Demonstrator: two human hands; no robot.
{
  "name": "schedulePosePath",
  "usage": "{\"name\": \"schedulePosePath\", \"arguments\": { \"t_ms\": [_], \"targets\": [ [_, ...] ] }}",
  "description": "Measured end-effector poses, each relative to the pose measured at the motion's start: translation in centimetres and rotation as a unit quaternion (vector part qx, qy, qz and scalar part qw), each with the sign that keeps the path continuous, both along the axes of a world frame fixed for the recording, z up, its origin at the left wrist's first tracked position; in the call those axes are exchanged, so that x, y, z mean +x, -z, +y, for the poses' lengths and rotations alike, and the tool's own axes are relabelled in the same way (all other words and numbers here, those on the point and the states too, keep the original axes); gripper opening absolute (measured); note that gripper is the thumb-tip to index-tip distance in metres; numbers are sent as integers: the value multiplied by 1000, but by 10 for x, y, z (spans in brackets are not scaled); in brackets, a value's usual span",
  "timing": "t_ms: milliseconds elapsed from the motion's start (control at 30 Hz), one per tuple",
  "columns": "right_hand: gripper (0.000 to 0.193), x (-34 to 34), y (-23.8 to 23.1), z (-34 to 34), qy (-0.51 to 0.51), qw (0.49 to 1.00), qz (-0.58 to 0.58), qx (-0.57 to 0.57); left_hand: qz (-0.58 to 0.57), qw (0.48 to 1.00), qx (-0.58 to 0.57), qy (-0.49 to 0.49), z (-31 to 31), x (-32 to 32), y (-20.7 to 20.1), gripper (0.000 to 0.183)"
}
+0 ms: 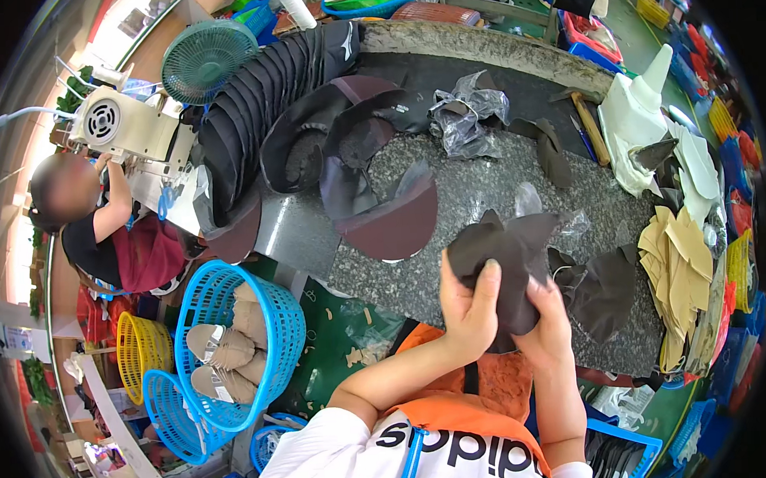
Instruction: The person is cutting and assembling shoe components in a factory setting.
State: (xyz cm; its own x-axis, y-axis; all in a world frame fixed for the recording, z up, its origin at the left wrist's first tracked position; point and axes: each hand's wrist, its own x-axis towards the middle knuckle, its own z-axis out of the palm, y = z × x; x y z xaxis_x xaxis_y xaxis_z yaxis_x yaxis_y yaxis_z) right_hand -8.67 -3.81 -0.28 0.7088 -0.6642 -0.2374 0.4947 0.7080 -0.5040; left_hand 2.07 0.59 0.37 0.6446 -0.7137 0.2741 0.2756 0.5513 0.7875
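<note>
Closest to us are our white shirt [341,450] and orange apron [501,392]. Just beyond, our left hand [471,308] and right hand [547,317] hold up a dark floppy piece [508,272] over the near side of the bench [462,188]. Our left grip pinches it, thumb laid on top and fingers under its left side; our right grip pinches its lower right part, most of those fingers hidden behind it. Just to the right, a heap of dark scraps [603,293] lies on the speckled top, and past it tan pieces [674,256] are stacked near the right edge. Farther off to the left, a plum and black curved piece [391,221] rests on the bench, while below, a blue basket [286,329] holds beige shoes [221,344]. Beyond lie crumpled clear plastic [470,116] and a wooden handle [590,127]. Toward the far left edge we see a long overlapping row of black pieces [257,95], and past that a person [101,247] at a sewing machine [134,126] and a green fan [209,63].
</note>
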Motion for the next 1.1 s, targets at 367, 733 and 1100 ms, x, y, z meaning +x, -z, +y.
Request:
{"name": "schedulePosePath", "arguments": {
  "t_ms": [367,733,1100],
  "targets": [
    [24,-5,-35,-31,47,961,192,-195,-151,979,136,29,6,72,5,53],
    [18,-16,-44,-36,76,922,242,-294,145,891,132,410,-13,58,-6,38],
    [20,-29,-60,-42,102,737,434,-507,100,952,95,273,-7,58,-11,6]
  ]
}}
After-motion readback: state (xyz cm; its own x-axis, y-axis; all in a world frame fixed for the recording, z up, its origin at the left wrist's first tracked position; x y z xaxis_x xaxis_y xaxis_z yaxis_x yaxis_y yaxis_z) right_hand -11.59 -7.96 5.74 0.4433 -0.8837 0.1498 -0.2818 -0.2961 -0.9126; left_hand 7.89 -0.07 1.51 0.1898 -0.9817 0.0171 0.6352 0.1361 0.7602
